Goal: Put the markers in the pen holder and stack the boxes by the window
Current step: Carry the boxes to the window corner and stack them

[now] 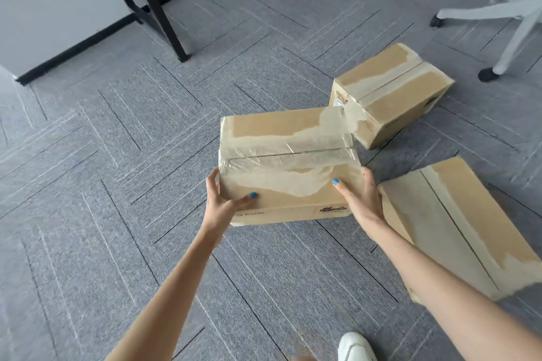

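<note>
Two hands [223, 202] [359, 199] gripping taped box [281, 167], seemingly lifted

The white shoe [355, 346] and nearest box [457, 228] are cut off.

Both forearms bare, no sleeves, watch or bands in view. Left hand [220, 202]: thumbnail painted bright blue. Right hand [361, 199]: thumbnail the same blue polish. No rings visible. One white shoe [355, 346] at bottom edge of view, rounded toe, partly cropped.

2 hands [223, 199] [359, 199] gripping taped box [287, 167]
</note>
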A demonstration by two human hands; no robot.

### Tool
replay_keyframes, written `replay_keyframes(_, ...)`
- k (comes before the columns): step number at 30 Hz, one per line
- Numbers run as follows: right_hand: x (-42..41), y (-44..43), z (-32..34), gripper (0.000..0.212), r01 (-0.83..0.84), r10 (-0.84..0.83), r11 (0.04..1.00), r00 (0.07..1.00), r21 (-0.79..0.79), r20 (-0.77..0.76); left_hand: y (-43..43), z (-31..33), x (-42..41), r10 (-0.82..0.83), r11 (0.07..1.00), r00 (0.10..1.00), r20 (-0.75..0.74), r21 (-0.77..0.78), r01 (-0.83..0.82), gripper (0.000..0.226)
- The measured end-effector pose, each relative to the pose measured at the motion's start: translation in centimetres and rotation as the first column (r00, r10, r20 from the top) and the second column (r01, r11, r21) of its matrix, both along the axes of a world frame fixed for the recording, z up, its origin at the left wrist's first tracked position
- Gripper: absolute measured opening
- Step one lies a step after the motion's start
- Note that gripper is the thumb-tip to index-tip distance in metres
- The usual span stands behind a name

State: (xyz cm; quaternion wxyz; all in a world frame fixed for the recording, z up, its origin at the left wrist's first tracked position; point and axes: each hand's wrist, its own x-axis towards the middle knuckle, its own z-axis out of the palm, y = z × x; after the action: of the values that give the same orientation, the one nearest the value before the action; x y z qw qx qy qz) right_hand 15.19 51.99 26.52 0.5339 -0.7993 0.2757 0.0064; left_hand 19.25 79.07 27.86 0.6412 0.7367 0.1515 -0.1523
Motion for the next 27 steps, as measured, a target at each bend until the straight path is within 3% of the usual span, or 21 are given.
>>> replay_keyframes(8,0.1,0.4,17.0,0.063,-0.011,0.011,1.0,0.998,-0.001,-0.062,0.6,17.2,-0.3,0.006,1.0,1.0,-0.008,-0.011,-0.006,0.103)
replay_keyframes(20,3.4,5.6,45.2,0.07,-0.125,0.124,0.992,0.992,0.03,0.03,6.1,46.5,0.7,0.099,0.994,0.991,0.088,0.031,-0.102,0.101)
replay_keyframes(27,6.0,10.4,56.5,0.068,-0.235,0.228,0.969,0.97,0.08,0.087,11.2,58.7,0.2,0.191,0.976,0.971,0.144,0.082,-0.204,0.105)
